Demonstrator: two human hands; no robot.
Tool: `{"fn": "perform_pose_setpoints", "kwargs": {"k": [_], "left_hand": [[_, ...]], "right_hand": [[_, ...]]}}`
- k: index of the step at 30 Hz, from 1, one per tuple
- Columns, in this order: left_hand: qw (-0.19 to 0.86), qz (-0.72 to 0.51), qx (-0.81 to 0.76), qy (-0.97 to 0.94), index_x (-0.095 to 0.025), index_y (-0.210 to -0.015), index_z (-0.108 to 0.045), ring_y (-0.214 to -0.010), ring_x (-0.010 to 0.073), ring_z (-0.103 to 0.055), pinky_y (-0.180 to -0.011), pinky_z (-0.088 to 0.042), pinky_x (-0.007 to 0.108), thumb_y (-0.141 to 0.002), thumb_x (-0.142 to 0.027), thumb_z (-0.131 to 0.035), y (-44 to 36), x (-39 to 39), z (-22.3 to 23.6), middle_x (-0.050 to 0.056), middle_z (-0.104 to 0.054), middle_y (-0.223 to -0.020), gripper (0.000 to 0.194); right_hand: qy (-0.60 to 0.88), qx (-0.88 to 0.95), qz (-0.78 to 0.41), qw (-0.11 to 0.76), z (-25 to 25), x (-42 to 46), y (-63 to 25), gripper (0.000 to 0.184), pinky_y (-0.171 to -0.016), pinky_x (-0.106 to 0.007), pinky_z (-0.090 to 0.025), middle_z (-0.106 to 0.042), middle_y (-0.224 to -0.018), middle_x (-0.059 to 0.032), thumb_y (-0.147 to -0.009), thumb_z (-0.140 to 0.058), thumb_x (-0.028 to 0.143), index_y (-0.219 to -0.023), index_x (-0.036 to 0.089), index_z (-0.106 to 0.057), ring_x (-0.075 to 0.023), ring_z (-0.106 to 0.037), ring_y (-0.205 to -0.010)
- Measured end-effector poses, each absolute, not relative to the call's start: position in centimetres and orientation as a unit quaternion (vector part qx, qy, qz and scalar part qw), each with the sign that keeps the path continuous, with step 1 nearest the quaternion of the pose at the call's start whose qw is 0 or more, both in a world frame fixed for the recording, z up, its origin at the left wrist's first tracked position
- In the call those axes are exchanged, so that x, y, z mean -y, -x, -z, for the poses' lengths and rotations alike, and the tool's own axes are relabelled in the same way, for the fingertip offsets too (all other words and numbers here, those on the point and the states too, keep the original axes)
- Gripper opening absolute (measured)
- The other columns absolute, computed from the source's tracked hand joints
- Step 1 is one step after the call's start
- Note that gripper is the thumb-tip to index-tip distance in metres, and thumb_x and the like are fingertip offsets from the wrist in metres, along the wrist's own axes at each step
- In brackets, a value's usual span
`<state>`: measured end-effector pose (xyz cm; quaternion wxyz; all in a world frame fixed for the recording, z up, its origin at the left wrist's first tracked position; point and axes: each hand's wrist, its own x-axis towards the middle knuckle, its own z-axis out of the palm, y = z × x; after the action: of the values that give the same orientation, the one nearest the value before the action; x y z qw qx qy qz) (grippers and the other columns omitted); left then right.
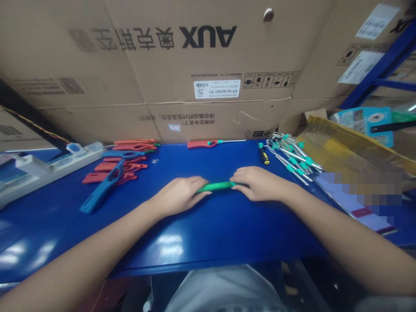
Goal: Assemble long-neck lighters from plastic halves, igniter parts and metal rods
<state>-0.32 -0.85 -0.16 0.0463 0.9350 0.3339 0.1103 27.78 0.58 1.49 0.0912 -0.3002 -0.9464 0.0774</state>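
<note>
Your left hand [183,193] and right hand [256,184] each pinch an end of the green handle [217,186] over the table [214,236]. Uneven pressure from either side could twist it or make it slip.

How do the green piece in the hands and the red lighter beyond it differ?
The green piece is held between the left hand and right hand; the red lighter lies untouched on the blue table. The red lighter shows a thin metal rod, while the green piece shows none, its ends hidden by the hands. Both run roughly crosswise in view.
</note>
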Motion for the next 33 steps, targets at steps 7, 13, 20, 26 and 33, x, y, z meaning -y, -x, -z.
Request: {"fn": "perform_pose_setpoints", "kwargs": {"k": [7,13,20,26,33], "left_hand": [[0.037,-0.096,-0.333,-0.937,-0.02,-0.133,-0.052,-0.103,0.0231,-0.064,-0.086,-0.053,0.034,-0.104,-0.042,-0.041,-0.1,1.0,-0.2,0.009,-0.062,-0.114,0.038],[0.119,-0.138,-0.352,-0.918,-0.02,-0.126,-0.054,-0.092,0.0208,-0.065,-0.08,-0.054,0.034,-0.101,-0.04,-0.047,-0.1,1.4,-0.1,0.009,-0.06,-0.114,0.033],[0.133,-0.181,-0.38,-0.897,-0.022,-0.119,-0.055,-0.094,0.0222,-0.067,-0.077,-0.052,0.033,-0.098,-0.042,-0.055,0.0,1.1,0.1,0.006,-0.067,-0.113,0.029],[0.122,-0.18,-0.379,-0.899,-0.019,-0.109,-0.061,-0.087,0.0203,-0.064,-0.075,-0.048,0.03,-0.097,-0.055,-0.053,0.0,1.0,-0.2,0.005,-0.064,-0.099,0.038],[0.15,-0.146,-0.423,-0.882,-0.018,-0.08,-0.054,-0.069,0.0169,-0.057,-0.063,-0.038,0.027,-0.103,-0.053,-0.039,-0.7,1.1,0.1,0.002,-0.06,-0.078,0.044]], "right_hand": [[0.385,0.919,-0.064,0.057,-2.3,-1.1,-28.7,0.014,-0.062,-0.027,-0.035,-0.066,-0.091,-0.005,-0.093,-0.062,0.032,-0.089,0.019,-0.062,-0.0179,-0.057,-0.076],[0.361,0.921,-0.113,0.094,-1.5,-1.6,-28.9,0.016,-0.067,-0.027,-0.04,-0.067,-0.089,-0.0049,-0.096,-0.059,0.033,-0.094,0.018,-0.063,-0.0184,-0.059,-0.079],[0.299,0.918,-0.208,0.155,-2.2,-0.8,-28.3,0.021,-0.077,-0.029,-0.046,-0.069,-0.099,-0.0069,-0.095,-0.06,0.031,-0.108,0.016,-0.066,-0.0178,-0.062,-0.087],[0.33,0.913,-0.18,0.156,-1.8,-0.5,-27.9,0.017,-0.07,-0.029,-0.043,-0.066,-0.087,-0.0048,-0.097,-0.056,0.032,-0.088,0.018,-0.061,-0.0177,-0.059,-0.079],[0.445,0.884,-0.07,0.127,-1.8,-1.2,-28.0,0.027,-0.084,-0.035,-0.047,-0.069,-0.109,-0.0095,-0.101,-0.046,0.042,-0.107,0.021,-0.062,-0.0255,-0.064,-0.102]]}}
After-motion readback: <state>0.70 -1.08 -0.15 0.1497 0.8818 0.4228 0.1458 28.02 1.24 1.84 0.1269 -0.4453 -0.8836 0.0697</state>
